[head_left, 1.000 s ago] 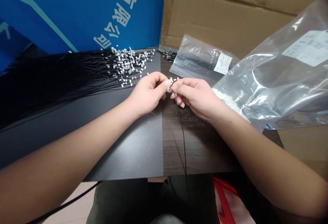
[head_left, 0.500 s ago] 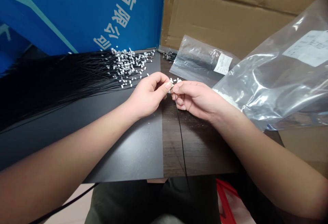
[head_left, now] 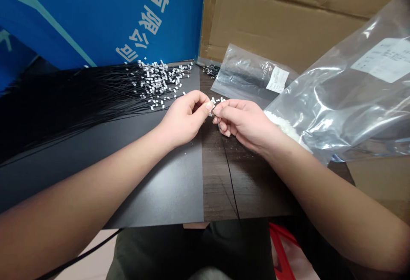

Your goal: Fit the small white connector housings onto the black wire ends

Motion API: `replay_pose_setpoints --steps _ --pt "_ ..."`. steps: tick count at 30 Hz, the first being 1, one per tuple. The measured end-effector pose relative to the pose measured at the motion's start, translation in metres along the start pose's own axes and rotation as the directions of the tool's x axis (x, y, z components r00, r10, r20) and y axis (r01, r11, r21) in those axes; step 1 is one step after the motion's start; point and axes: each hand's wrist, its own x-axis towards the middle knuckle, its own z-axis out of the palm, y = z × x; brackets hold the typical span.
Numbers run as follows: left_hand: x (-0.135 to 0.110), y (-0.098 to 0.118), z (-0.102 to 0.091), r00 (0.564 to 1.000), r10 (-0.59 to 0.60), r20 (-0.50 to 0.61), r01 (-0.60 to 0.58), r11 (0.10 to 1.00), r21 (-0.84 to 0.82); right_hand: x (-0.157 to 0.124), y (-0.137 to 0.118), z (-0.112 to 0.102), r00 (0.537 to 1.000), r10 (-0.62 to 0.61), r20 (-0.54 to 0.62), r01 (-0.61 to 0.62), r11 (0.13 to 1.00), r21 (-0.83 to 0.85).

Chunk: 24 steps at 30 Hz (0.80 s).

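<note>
In front of me, my left hand (head_left: 187, 116) and my right hand (head_left: 241, 122) meet fingertip to fingertip above the dark table (head_left: 214, 177). My left thumb and forefinger pinch a small white connector, mostly hidden by the fingertips. A thin black wire (head_left: 229, 166) is held between my right thumb and forefinger; its upper end lies at the left fingertips, and the rest hangs down across the table's front edge. Several loose white connectors (head_left: 218, 100) lie just behind my fingers.
At the left, a big bundle of black wires (head_left: 73, 96) with white connector ends (head_left: 156, 79) rests on a grey mat (head_left: 160, 186). Behind stand a blue panel (head_left: 96, 15) and a cardboard box (head_left: 272, 19). To the right lie a small plastic bag (head_left: 246, 70) and a large clear bag (head_left: 346, 113) containing white pieces.
The hands stay together in nearly the same place, with my right hand shifted slightly. The wire's hanging lower part has swung a little to the right.
</note>
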Motion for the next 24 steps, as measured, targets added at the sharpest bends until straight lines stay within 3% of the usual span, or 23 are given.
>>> replay_pose_setpoints --steps 7,15,24 --pt "-0.0002 0.0006 0.0009 1.0 -0.016 -0.003 0.016 1.0 0.023 0.0009 0.0041 -0.0031 0.996 -0.08 -0.048 0.071 0.984 -0.161" --pt "-0.0004 0.0015 0.0022 1.0 -0.024 -0.01 0.024 0.999 0.048 0.0017 0.0055 -0.0034 0.998 -0.054 -0.038 0.048 0.988 -0.15" --pt "0.0003 0.0026 0.0019 1.0 -0.023 -0.019 0.024 0.998 0.063 -0.0038 0.0021 -0.0006 0.987 -0.137 -0.079 0.112 0.96 -0.257"
